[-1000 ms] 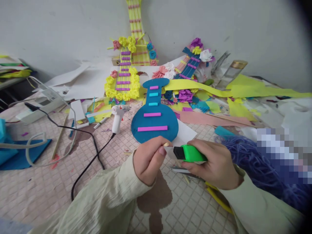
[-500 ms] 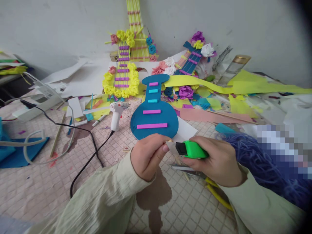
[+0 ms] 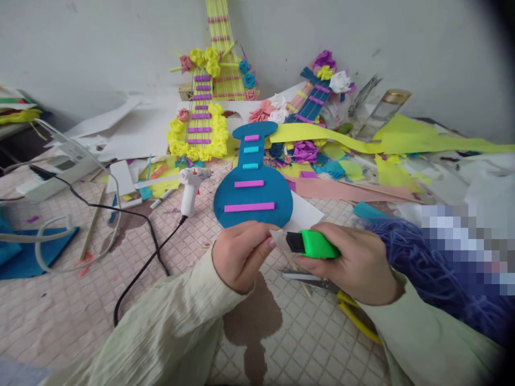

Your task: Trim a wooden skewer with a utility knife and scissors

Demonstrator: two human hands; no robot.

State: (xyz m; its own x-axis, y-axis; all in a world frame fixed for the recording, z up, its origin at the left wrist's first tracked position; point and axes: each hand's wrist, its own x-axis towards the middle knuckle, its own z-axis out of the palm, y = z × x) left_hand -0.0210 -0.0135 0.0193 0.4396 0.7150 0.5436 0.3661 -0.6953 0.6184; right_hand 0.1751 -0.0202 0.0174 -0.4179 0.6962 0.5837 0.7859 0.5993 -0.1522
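Observation:
My right hand (image 3: 358, 262) grips a green utility knife (image 3: 321, 244), its wide blade out and pointing left. The fingers of my left hand (image 3: 237, 257) are pinched together right at the blade's tip. Whatever they hold there is too small and hidden to make out. Just beyond both hands lies a blue guitar-shaped cutout (image 3: 277, 194) with pink and light-blue strips across it. A white glue gun (image 3: 188, 198) stands to its left, its black cord trailing toward me.
Flower-trimmed paper guitars, one yellow-edged (image 3: 218, 134) and one blue (image 3: 309, 110), lean at the back. Purple-blue yarn (image 3: 426, 268) is heaped at right. Yellow-handled scissors (image 3: 360, 324) lie below my right hand. A power strip (image 3: 52, 174) and cables occupy the left.
The blade tip has shifted slightly left against my left fingertips, and a small tan bit seen there before is now hidden. The whole view has moved a little; the grips are unchanged.

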